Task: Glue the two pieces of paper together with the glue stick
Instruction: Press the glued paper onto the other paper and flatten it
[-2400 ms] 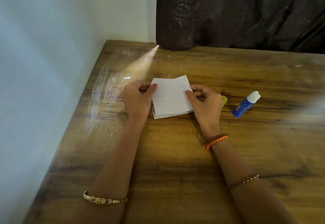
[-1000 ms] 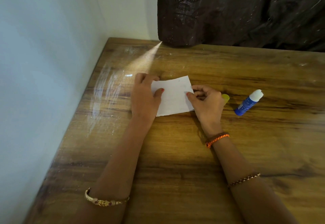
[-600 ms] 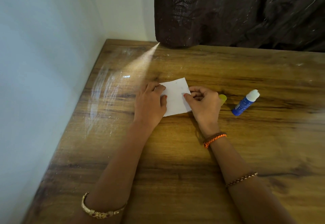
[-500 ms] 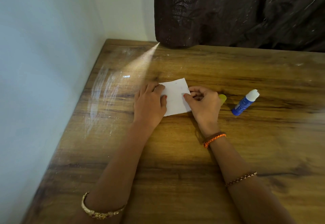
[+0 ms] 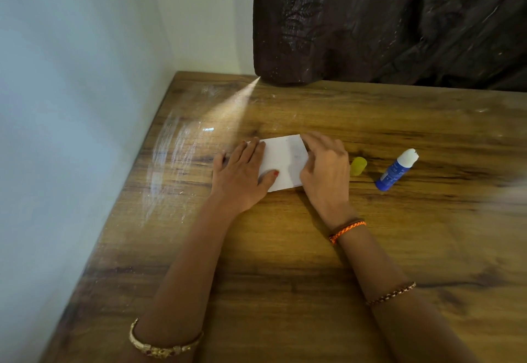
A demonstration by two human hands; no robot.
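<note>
White paper (image 5: 285, 163) lies flat on the wooden table (image 5: 285, 248); only one sheet shows from above. My left hand (image 5: 242, 174) lies flat over its left part, fingers straight, thumb on the sheet. My right hand (image 5: 325, 168) lies flat on its right edge with the fingers stretched out. To the right, an uncapped blue glue stick (image 5: 396, 170) rests on its side, white tip pointing away from me. Its yellow cap (image 5: 358, 166) sits between the glue stick and my right hand.
A pale wall (image 5: 71, 106) runs along the table's left edge. A dark curtain (image 5: 385, 20) hangs down to the table's far edge. Bare wood lies in front of the paper and to the far right.
My right hand has uncurled and now lies flat on the paper's right side. My left hand stays spread on the left part. Glue stick and cap have not moved.
</note>
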